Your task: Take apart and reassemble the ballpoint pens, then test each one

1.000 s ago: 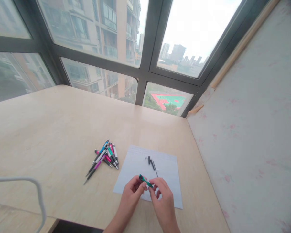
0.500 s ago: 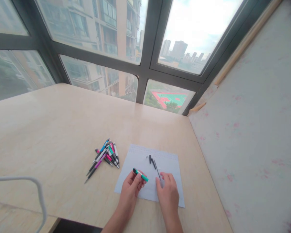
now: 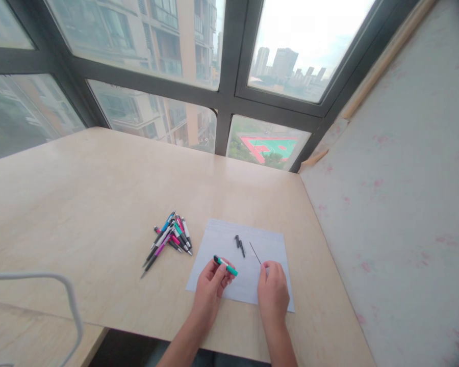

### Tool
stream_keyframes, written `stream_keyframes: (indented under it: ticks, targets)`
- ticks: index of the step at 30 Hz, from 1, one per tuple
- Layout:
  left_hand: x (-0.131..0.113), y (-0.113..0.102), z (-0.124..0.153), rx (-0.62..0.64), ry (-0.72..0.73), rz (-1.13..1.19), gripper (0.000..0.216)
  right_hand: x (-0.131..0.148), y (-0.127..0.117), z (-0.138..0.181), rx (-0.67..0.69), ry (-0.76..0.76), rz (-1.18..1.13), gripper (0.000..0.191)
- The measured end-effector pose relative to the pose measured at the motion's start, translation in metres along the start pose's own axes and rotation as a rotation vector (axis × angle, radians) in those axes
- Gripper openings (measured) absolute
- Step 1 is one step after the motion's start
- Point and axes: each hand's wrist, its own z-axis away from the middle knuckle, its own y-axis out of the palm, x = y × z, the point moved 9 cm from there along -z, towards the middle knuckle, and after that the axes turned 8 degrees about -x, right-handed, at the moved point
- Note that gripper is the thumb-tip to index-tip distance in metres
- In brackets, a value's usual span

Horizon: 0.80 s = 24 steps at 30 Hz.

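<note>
Between the thumb and fingers of my left hand (image 3: pixel 209 285) is a green pen barrel (image 3: pixel 229 269) with a black end, held slanting above the paper. My right hand (image 3: pixel 274 288) pinches the near end of a thin dark pen refill (image 3: pixel 254 252), which points up and to the left. Both hands are over a white sheet of paper (image 3: pixel 224 232) with faint writing along its far edge. Beyond them on the sheet lie small black pen parts (image 3: pixel 241 248), a short piece and a longer tapered one.
A pile of pens (image 3: pixel 170 239) in several colours lies on the wooden table (image 3: pixel 110 204) left of the paper. A grey cable (image 3: pixel 71 295) curves over the lower left. Windows stand behind the table, and a patterned wall (image 3: pixel 386 204) rises at the right.
My right hand has closed on the refill and moved it slightly right, apart from the black parts. The left hand keeps the green barrel. The view has shifted a little.
</note>
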Motion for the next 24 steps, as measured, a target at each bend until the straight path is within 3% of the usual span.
stream_keyframes:
  ticks: [6,11,19,24]
  targets:
    - [0.003,-0.001,-0.002,0.006,-0.004,-0.011,0.026,-0.017,0.005,0.004,0.14,0.185,-0.33,0.028]
    - [0.005,-0.003,-0.005,-0.013,0.002,-0.005,0.026,-0.03,0.002,0.012,0.161,0.375,-0.596,0.03]
    - [0.01,-0.002,-0.006,0.012,-0.008,0.0,0.022,-0.057,-0.007,0.033,0.143,0.622,-0.801,0.03]
    - [0.013,-0.003,-0.008,0.027,-0.008,0.005,0.019,-0.062,-0.01,0.04,0.137,0.669,-0.834,0.031]
